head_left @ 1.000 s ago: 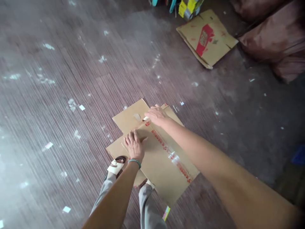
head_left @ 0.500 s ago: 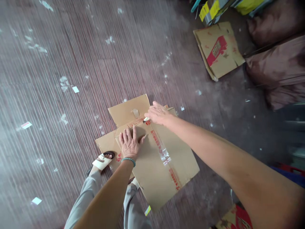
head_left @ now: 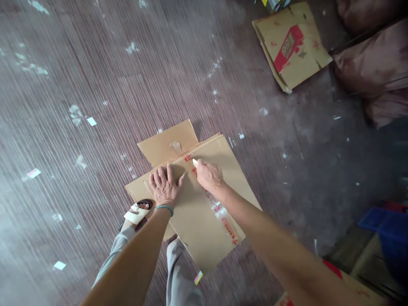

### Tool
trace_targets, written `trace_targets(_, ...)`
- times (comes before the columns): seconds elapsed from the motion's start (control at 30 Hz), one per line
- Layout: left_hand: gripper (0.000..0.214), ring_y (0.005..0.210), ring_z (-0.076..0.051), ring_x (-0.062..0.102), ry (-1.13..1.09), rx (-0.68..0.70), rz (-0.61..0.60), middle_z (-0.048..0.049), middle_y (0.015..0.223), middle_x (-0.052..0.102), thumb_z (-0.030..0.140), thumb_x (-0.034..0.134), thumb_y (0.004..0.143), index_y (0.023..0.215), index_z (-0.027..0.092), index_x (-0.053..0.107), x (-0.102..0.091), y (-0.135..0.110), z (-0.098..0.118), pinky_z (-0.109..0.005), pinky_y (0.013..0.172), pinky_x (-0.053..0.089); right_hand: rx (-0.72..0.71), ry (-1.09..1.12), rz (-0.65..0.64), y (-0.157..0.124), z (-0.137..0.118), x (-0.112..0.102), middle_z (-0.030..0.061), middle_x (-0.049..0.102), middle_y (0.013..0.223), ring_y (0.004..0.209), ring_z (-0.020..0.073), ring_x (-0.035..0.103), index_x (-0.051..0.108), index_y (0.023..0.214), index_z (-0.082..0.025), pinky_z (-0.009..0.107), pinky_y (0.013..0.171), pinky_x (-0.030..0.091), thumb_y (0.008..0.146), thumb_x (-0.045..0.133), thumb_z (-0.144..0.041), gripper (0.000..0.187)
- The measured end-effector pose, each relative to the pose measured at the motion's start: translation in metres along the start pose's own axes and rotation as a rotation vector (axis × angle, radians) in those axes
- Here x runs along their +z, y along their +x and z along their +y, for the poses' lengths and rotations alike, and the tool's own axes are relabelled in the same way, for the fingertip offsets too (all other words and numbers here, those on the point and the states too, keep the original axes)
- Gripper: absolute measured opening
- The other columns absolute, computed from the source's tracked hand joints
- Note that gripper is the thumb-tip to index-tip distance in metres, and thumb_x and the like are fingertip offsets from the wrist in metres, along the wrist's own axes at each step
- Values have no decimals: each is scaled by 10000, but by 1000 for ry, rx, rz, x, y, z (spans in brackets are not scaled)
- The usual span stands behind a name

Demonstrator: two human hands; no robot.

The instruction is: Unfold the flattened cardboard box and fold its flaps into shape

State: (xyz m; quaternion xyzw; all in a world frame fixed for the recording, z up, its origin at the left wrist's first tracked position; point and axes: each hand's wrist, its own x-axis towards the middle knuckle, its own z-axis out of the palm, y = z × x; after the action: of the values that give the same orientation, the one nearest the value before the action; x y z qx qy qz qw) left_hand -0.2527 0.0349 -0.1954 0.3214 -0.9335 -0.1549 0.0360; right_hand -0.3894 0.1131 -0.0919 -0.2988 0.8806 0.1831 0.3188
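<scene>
Drawn back nearer since half a second ago: right hand (head_left: 208,175), off the far edge of the flattened cardboard box (head_left: 204,199) and now over its middle, on the strip of clear tape with red print (head_left: 219,212). Curled loosely, fingers bent, pinching a small white object (head_left: 194,161) at the fingertips, tip touching the far end of the tape line; too small to identify. Left hand (head_left: 164,186) hardly shifted, lying flat and open, palm down, fingers spread, pressing the left part of the same box, just left of the right hand. Green bracelet (head_left: 164,208) around the left wrist.

Flattened box lying on the floor directly in front, tilted, one flap (head_left: 165,144) sticking out on the far left with a scrap of tape on it. Near-left corner of the cardboard under or beside a foot in a white sandal (head_left: 136,213); grey trouser legs (head_left: 178,276) at the near edge.

Dark, streaked floor (head_left: 95,85) dotted with white paper scraps. Second flattened carton (head_left: 291,42) with a red label, far right, well apart. Brownish-purple sacks (head_left: 376,68) beyond it at the right edge. Blue crate (head_left: 387,225) near right, blurred.
</scene>
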Motion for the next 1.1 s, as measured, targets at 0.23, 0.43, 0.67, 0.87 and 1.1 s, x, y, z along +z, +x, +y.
trace_targets(0.23,763,1283,-371,342,31,13,11,-233,1345,437,608,483,869,1403,65,439,-5,3,5,-522,1142,175,34,140,95,-28,0,34,127,692,827,795,211,680,533,1067,-129,318,738,438,965,291,-145,263)
trace_targets(0.43,757,1286,-369,339,33,-21,-4,-214,1369,425,590,513,854,1410,85,422,-12,4,10,-520,1146,177,192,255,52,-57,0,62,85,700,839,806,208,687,552,1121,-140,327,737,431,947,309,-87,304)
trace_targets(0.67,768,1282,-369,343,68,-16,3,-212,1360,429,606,487,855,1410,80,412,-11,4,11,-510,1150,166,162,350,82,-75,20,74,77,702,807,798,236,691,552,1023,-166,333,695,430,1010,282,-237,279)
trace_targets(0.87,773,1260,-371,360,114,-16,19,-218,1344,439,617,460,864,1403,64,418,-12,3,13,-509,1135,202,117,391,173,-44,15,58,87,696,841,821,222,682,532,1048,-166,310,691,437,1009,318,-253,234)
trace_targets(1.1,784,1281,-378,340,111,-11,8,-218,1370,418,613,449,868,1425,64,388,-10,3,14,-526,1141,188,102,377,189,-53,20,74,77,684,824,792,217,672,562,976,-151,319,651,437,983,305,-168,257)
